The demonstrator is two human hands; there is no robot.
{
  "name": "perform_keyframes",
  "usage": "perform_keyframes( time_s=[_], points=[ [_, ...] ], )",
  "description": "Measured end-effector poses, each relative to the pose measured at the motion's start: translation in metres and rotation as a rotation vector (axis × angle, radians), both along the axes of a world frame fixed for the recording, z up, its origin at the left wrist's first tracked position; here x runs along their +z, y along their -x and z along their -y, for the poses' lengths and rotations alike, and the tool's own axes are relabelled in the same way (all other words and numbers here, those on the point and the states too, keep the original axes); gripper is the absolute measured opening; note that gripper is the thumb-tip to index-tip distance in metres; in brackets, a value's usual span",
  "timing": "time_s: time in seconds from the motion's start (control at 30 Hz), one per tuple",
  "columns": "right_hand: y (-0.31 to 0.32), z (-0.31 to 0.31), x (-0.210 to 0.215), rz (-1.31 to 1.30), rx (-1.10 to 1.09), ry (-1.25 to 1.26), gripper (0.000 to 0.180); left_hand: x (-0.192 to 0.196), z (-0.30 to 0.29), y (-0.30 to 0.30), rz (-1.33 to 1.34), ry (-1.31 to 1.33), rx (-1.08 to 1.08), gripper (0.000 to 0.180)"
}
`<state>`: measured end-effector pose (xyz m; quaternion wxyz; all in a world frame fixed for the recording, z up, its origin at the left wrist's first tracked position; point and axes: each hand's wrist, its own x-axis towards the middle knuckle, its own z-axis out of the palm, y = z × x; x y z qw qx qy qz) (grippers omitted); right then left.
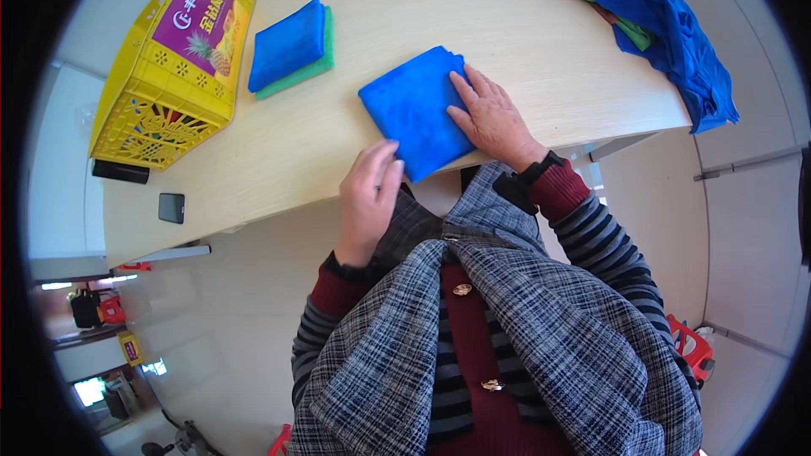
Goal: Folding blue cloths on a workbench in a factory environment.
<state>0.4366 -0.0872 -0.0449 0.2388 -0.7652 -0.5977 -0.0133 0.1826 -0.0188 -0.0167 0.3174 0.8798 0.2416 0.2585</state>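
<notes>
A blue cloth (416,111), folded into a square, lies on the table in front of me. My right hand (497,118) rests on its right edge, fingers stretched out flat. Beside its lower left corner is my left hand (369,194), fingers extended and slightly bent, close to the cloth's edge; whether it touches is hard to see. Farther off to the left sits a stack of folded cloths, a blue folded cloth (287,44) on top of a green folded cloth (325,63).
A yellow plastic crate (169,76) stands at the table's left end, with a dark phone (171,208) nearer me. Loose blue and green cloths (667,21) are heaped at the far right, hanging over the edge of the pale table (296,152). A red stool (691,346) stands behind at right.
</notes>
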Motion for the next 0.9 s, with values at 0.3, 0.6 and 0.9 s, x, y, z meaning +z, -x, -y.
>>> perform_keyframes(
  time_s=[0.3,0.6,0.9],
  points=[
    [0.084,-0.022,0.014,-0.054,0.491,-0.039,0.06,-0.035,0.017,0.072,0.71,1.444,0.215,0.052],
    [0.064,0.004,0.017,-0.172,0.534,-0.01,0.053,-0.017,0.014,0.083,0.795,1.508,0.326,0.055],
    [0.014,0.036,0.001,0.055,0.169,-0.13,0.041,0.094,-0.139,0.062,0.734,1.126,0.373,0.041]
  ],
)
